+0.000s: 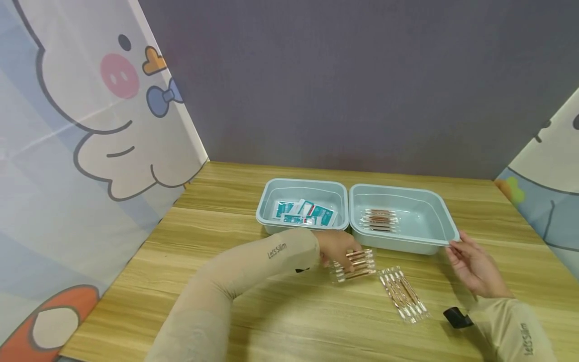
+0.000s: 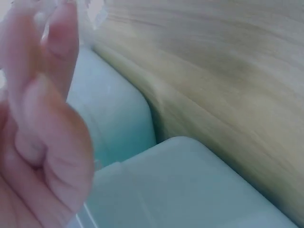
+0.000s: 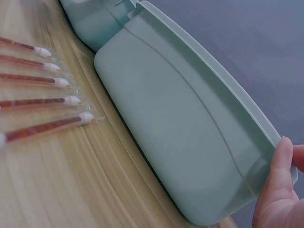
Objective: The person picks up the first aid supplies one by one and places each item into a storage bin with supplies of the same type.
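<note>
In the head view my left hand (image 1: 336, 246) pinches a clear pack of cotton swabs (image 1: 363, 262) with brown shafts and white tips, in front of the two containers. My right hand (image 1: 477, 269) grips the near right corner of the right pale-blue plastic container (image 1: 427, 246); in the right wrist view the thumb (image 3: 281, 164) lies against the rim. Inside that container lies another swab pack (image 1: 380, 220). A third swab pack (image 1: 403, 294) rests on the table between my hands. The left wrist view is blurred, and the held pack hardly shows there.
The left pale-blue container (image 1: 267, 223) stands beside the right one and holds several teal-and-white sachets (image 1: 307, 212). Both stand on a wood-grain table (image 1: 217, 201). A grey panel (image 1: 344, 90) rises behind, with cartoon-printed cloth (image 1: 90, 166) on the left side.
</note>
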Demonstrator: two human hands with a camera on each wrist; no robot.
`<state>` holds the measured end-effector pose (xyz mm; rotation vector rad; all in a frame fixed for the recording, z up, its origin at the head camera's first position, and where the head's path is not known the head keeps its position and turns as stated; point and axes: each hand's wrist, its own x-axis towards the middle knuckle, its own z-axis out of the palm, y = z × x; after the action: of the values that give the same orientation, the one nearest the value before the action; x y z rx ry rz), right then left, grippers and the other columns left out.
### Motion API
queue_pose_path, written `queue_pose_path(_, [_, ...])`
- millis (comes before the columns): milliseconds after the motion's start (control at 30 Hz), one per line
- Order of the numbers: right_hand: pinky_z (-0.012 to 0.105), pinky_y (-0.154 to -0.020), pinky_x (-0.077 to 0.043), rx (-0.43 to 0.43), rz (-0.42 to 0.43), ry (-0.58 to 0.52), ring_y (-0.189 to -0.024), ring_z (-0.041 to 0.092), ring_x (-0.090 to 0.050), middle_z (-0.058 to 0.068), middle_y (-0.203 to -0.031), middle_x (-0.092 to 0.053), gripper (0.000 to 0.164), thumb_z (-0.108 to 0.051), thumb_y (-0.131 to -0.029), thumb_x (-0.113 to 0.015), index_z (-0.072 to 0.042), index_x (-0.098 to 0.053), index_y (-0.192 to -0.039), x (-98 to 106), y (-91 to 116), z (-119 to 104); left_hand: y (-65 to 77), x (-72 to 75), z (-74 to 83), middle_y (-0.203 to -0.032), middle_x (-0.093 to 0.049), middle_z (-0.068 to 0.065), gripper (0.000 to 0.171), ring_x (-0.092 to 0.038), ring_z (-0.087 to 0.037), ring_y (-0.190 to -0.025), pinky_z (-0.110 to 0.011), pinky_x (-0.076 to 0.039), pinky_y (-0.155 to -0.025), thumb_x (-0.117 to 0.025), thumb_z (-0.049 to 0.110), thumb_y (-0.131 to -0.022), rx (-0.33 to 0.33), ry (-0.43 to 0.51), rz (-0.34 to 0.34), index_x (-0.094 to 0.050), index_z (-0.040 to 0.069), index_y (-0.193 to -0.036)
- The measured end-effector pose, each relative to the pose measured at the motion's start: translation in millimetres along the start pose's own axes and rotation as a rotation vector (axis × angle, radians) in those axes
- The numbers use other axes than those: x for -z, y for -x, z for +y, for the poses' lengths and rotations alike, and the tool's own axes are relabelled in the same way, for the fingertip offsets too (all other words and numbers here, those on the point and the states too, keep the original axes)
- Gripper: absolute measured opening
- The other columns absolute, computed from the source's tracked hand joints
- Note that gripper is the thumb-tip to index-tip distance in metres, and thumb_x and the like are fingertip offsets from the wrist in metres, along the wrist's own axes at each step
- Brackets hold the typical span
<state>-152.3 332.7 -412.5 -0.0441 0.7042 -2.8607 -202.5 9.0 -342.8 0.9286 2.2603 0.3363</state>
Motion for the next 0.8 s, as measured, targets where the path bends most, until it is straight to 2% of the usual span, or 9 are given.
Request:
queue_pose_path(100, [0.024,-0.083,-0.055,-0.001,-0.005,0.005,-0.086,0.022,-0.058,0.015,-0.098,-0.053,0.035,0.012,-0.098,-0.034,0.0,-0.065,-0.107,-1,0,0,4.9,4.7,0.2,-0.113,-0.061,-0.001,0.029,-0.051,-0.013,-0.039,-0.033,-0.054,-0.047,-0.066,0.021,-0.092,0.0,0.048,0.03,-0.059,0.015,-0.119])
queue_pose_path(200, [0.024,-0.082,-0.055,-0.002,-0.015,0.02,-0.085,0.022,-0.058,0.015,-0.097,-0.053,0.035,0.012,-0.098,-0.033,0.0,-0.065,-0.108,-1,1,0,9.6,10.4,1.2,-0.096,-0.061,-0.002,0.019,-0.05,-0.012,-0.038,-0.033,-0.055,-0.049,-0.066,0.02,-0.092,-0.006,0.077,0.054,-0.059,0.012,-0.107])
queue_pose_path(267, [0.024,-0.081,-0.055,0.002,-0.024,0.027,-0.085,0.022,-0.058,0.015,-0.096,-0.053,0.036,0.011,-0.099,-0.032,0.0,-0.065,-0.108,-1,1,0,12.3,14.7,1.6,-0.081,-0.057,0.0,0.012,-0.049,-0.012,-0.039,-0.033,-0.055,-0.049,-0.066,0.019,-0.092,-0.015,0.111,0.067,-0.058,0.012,-0.096])
queue_pose_path(367, [0.025,-0.081,-0.055,0.004,-0.032,0.029,-0.085,0.022,-0.058,0.015,-0.096,-0.054,0.036,0.012,-0.099,-0.032,0.0,-0.065,-0.109,-1,1,1,14.9,20.7,-0.2,-0.066,-0.051,0.002,0.013,-0.051,-0.015,-0.04,-0.032,-0.053,-0.048,-0.066,0.017,-0.092,-0.028,0.167,0.089,-0.055,0.013,-0.087])
queue_pose_path(533, [0.025,-0.082,-0.056,0.0,-0.022,0.017,-0.084,0.023,-0.059,0.016,-0.096,-0.055,0.035,0.013,-0.098,-0.034,0.001,-0.066,-0.108,-2,0,0,17.2,28.5,-4.0,-0.06,-0.055,0.001,0.015,-0.052,-0.02,-0.041,-0.032,-0.051,-0.046,-0.066,0.015,-0.091,-0.067,0.238,0.13,-0.054,0.012,-0.083])
queue_pose_path(700, [0.026,-0.082,-0.056,-0.003,-0.029,0.013,-0.085,0.023,-0.059,0.016,-0.096,-0.055,0.035,0.012,-0.098,-0.034,0.002,-0.066,-0.109,-3,0,-1,16.6,33.5,-5.2,-0.056,-0.045,0.0,0.012,-0.051,-0.018,-0.042,-0.038,-0.055,-0.055,-0.066,0.012,-0.092,-0.13,0.27,0.15,-0.057,0.01,-0.085])
queue_pose_path(800, [0.026,-0.082,-0.056,-0.002,-0.046,0.027,-0.085,0.024,-0.059,0.016,-0.097,-0.055,0.036,0.012,-0.098,-0.033,0.002,-0.065,-0.111,-3,-1,0,14.1,35.2,-7.2,-0.061,-0.052,0.001,0.005,-0.053,-0.021,-0.047,-0.037,-0.055,-0.056,-0.064,0.011,-0.093,-0.168,0.286,0.166,-0.061,0.008,-0.091])
